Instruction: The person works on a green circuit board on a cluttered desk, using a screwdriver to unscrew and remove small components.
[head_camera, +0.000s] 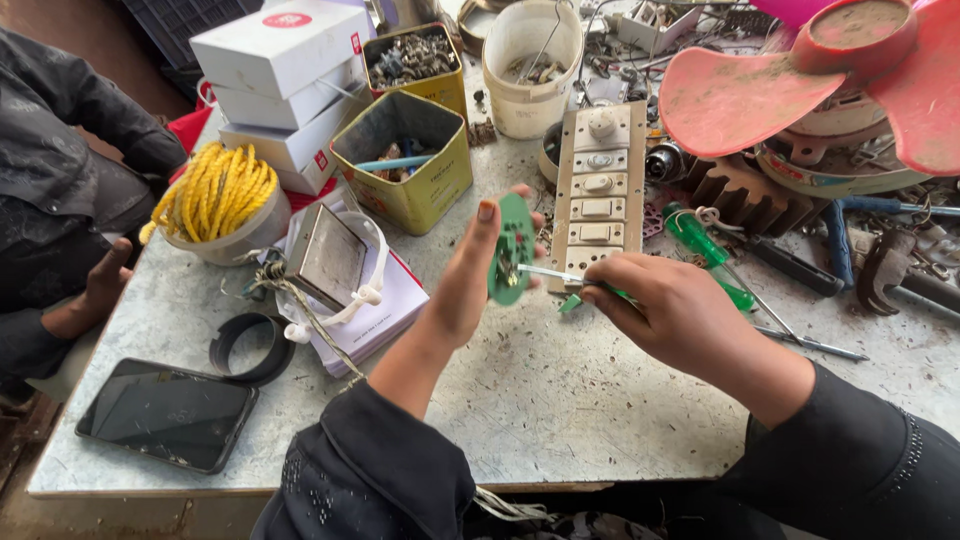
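Note:
My left hand (470, 275) holds a small round green circuit board (513, 248) upright by its edge, above the grey worktable (560, 400). My right hand (672, 315) grips a slim green-handled tool (553, 273), whose metal tip touches the board's face. Both hands hover just in front of a cream switch panel (600, 185) lying flat on the table. Black sleeves cover both my forearms.
Left of my hands: a metal box on white papers (330, 255), yellow tin (405, 160), bowl of yellow cord (215, 200), white boxes (285, 60), black phone (165, 415). Right: pink fan blades (800, 85), green screwdriver (710, 255), scattered tools. Another person's hand (95, 290) rests at the left edge.

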